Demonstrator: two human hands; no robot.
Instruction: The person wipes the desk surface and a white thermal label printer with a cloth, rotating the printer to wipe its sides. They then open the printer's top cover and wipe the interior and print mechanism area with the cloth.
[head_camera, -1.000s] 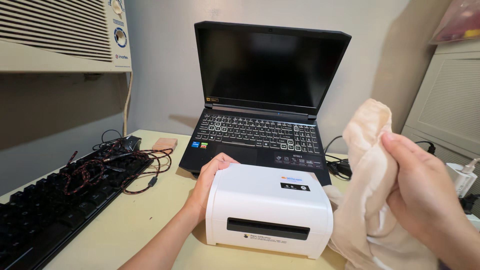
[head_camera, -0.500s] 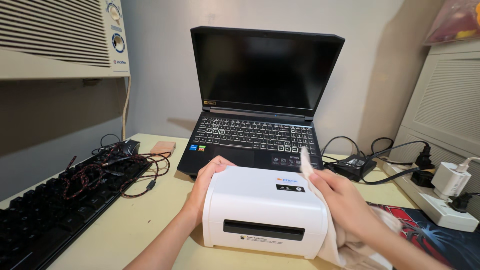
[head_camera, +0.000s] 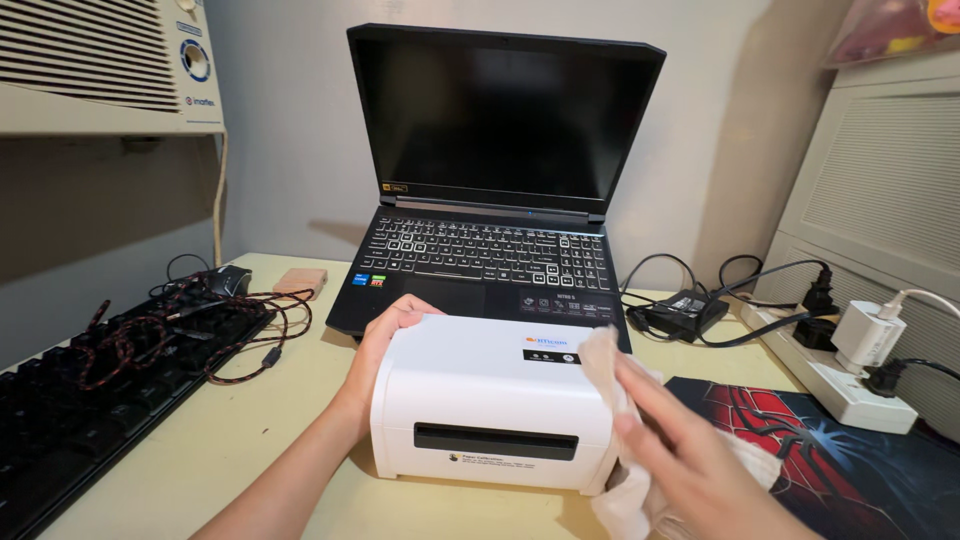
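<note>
Looking down at the desk from the head cam, I've got a white boxy label printer (head_camera: 495, 400) sitting dead center in the lower half of the frame, slot facing me. My left hand (head_camera: 385, 345) is wrapped around its upper left corner, fingers curled over the top edge, so that's a firm hold on the printer itself. My right hand (head_camera: 680, 450) comes in from the lower right and presses a beige cloth (head_camera: 605, 365) against the printer's right side; the fingers look mostly flat on the fabric, more pinning it than clenching it, though it's a bit blurred. Right behind the printer is an open black laptop (head_camera: 490, 180) with a dark screen and lit keys, filling the top middle. Over on the left edge there's a black keyboard (head_camera: 90, 400) with a red and black braided cable (head_camera: 200, 335) tangled on top. On the right, a white power strip (head_camera: 840, 385) with a charger plugged in, and a red and blue mouse pad (head_camera: 830, 450) in the lower right corner.
</note>
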